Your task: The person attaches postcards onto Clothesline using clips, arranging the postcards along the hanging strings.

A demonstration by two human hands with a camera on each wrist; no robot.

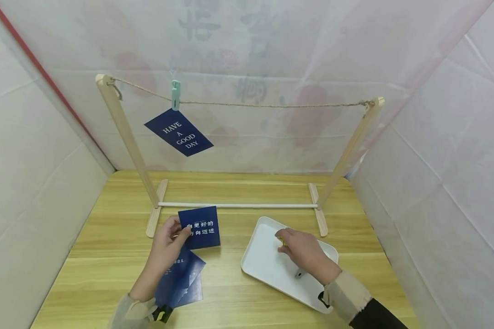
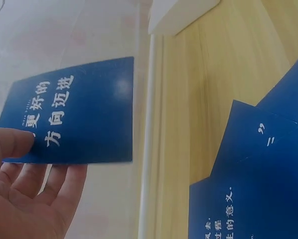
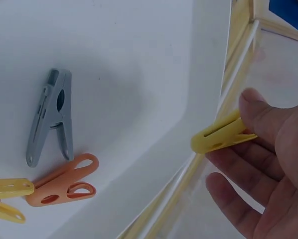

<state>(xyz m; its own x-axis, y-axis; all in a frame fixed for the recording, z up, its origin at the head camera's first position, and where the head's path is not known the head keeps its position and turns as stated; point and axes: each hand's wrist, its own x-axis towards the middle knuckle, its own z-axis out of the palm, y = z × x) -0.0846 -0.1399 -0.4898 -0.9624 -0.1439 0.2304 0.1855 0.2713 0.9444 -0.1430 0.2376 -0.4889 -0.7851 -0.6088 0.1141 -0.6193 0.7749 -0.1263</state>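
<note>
In my left hand (image 1: pixel 167 244) a dark blue card (image 1: pixel 203 230) with white Chinese lettering is pinched at its left edge, thumb on the front and fingers behind. Below it, more blue cards (image 1: pixel 177 278) lie overlapped on the table. My right hand (image 1: pixel 306 253) holds a yellow clothespin (image 3: pixel 221 134) between thumb and fingers, above the white tray (image 1: pixel 257 251). Inside the tray, the right wrist view shows a grey clothespin (image 3: pixel 54 112), an orange one (image 3: pixel 64 186) and another yellow clothespin (image 3: pixel 9 189).
A wooden frame (image 1: pixel 127 141) stands at the back, its twine (image 1: pixel 247 105) strung between two posts. From the twine a mint clothespin (image 1: pixel 175 95) hangs a "HAVE A GOOD DAY" card (image 1: pixel 179 132). A white rod (image 1: pixel 238 205) joins the frame's feet. Pale fabric walls (image 1: pixel 444 151) surround the table.
</note>
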